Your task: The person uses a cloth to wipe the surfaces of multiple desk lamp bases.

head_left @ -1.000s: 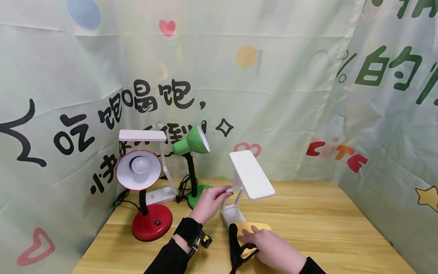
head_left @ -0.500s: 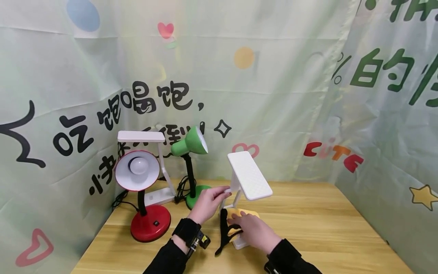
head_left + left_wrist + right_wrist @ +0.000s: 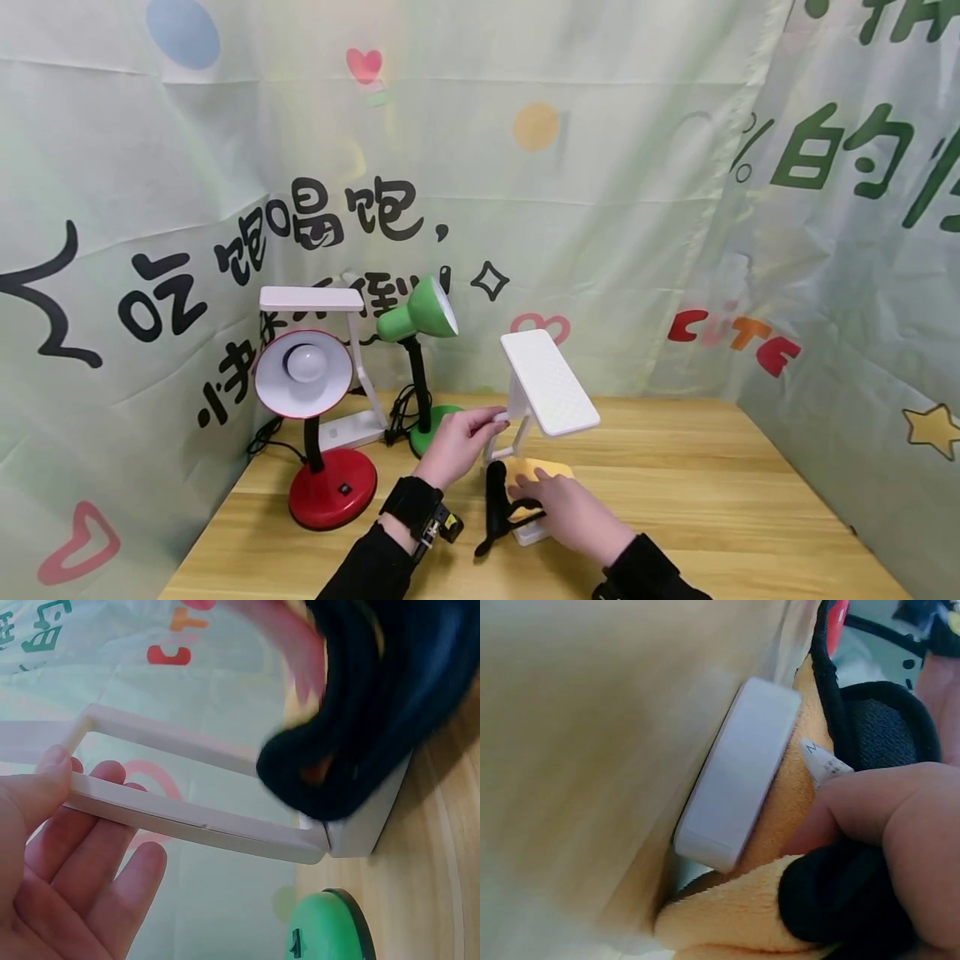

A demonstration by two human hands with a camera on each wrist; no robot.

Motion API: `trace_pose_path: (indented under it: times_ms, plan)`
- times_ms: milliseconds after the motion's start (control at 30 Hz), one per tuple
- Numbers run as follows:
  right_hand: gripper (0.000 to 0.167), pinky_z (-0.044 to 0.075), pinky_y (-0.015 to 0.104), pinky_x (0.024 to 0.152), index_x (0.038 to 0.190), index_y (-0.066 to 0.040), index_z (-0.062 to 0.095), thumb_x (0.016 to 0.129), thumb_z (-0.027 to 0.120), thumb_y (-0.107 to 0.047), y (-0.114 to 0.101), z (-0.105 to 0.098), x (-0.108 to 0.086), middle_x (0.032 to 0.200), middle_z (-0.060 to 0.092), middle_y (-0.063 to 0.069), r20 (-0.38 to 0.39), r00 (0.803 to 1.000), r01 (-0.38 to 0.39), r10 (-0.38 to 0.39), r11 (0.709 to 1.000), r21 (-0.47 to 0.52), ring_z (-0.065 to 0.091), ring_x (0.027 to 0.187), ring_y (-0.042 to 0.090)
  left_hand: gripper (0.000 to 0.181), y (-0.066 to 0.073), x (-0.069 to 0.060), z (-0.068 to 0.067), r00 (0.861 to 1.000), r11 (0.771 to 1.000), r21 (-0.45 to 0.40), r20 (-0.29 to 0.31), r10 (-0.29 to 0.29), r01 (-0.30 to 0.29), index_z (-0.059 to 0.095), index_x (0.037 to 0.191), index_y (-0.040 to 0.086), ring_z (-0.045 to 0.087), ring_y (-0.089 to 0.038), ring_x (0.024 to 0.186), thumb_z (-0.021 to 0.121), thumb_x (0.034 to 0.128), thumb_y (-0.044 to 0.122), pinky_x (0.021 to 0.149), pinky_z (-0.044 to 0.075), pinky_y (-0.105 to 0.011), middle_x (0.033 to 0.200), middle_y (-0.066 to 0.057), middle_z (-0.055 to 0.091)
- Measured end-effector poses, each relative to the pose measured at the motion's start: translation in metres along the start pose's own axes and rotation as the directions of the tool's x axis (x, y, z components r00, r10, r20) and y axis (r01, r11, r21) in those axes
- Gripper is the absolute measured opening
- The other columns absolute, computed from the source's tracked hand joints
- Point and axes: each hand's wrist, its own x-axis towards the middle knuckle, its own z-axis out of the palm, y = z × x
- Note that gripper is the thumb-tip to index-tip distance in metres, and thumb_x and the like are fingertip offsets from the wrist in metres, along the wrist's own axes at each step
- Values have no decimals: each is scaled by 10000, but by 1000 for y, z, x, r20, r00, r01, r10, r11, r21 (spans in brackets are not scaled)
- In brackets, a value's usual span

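A white desk lamp (image 3: 550,383) with a flat rectangular head stands at mid-table. My left hand (image 3: 459,446) pinches the top of its hinged arm between thumb and fingers; up close in the left wrist view the arm (image 3: 187,821) is a slim two-bar frame. My right hand (image 3: 573,512) holds a yellow cloth (image 3: 543,469) with black trim and loops against the lamp's base. The base's white end (image 3: 739,776) sticks out beside the fuzzy cloth (image 3: 735,907) in the right wrist view. The fingertips under the cloth's folds are partly hidden.
On the left stands a red lamp (image 3: 333,492), with another white lamp (image 3: 311,298) behind it. A green lamp (image 3: 420,312) and its black cable are close beyond my left hand. Printed fabric (image 3: 615,250) encloses the wooden table (image 3: 712,492).
My right hand and the cloth moved up and left onto the lamp's base, then slightly back toward me. My left hand has kept its hold on the lamp's arm.
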Motion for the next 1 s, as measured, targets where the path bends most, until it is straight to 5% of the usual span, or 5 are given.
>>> trace_pose_path:
  times_ms: [300,467,667,833,1000]
  plan:
    - [573,552,534,913,1254,-237,729,767,705,65,-14,-23,-40,1287,710,85,146,989,27,-23,999,-27,651,1199,403,296,-2,1,1,1000,1000,0,-17,11,-11,685,1300,325,688,-32,1083,592,1024,380,814,549,-237,1199,138,731]
    - [606,552,555,898,1255,-240,726,753,688,96,-17,-27,-46,1298,705,84,162,986,23,-25,1000,14,638,1220,415,299,-2,0,1,1000,1000,-5,-15,28,-28,684,1305,306,702,-64,915,585,1030,367,712,495,-222,1204,116,734]
    - [661,518,597,939,1240,-220,732,722,591,165,-11,-18,-34,1303,700,108,82,996,31,-36,998,52,634,1211,444,300,-1,-1,0,1000,1000,-28,3,13,-13,675,1317,302,716,-126,963,574,1038,350,756,505,-241,1201,119,736]
    - [583,525,560,953,1233,-200,735,749,651,112,-4,-9,-14,1302,701,106,24,999,43,-43,999,-14,652,1192,419,299,1,-3,-2,1000,999,-41,8,20,-19,672,1325,278,691,-92,1125,568,1046,313,859,547,-263,1209,86,740]
    - [519,518,551,976,1240,-202,729,781,699,37,5,3,12,1326,688,102,22,1000,16,-15,999,-40,635,1226,407,299,1,-2,-2,1000,999,-35,13,27,-27,675,1320,282,704,-107,1070,561,1048,328,812,526,-259,1217,85,737]
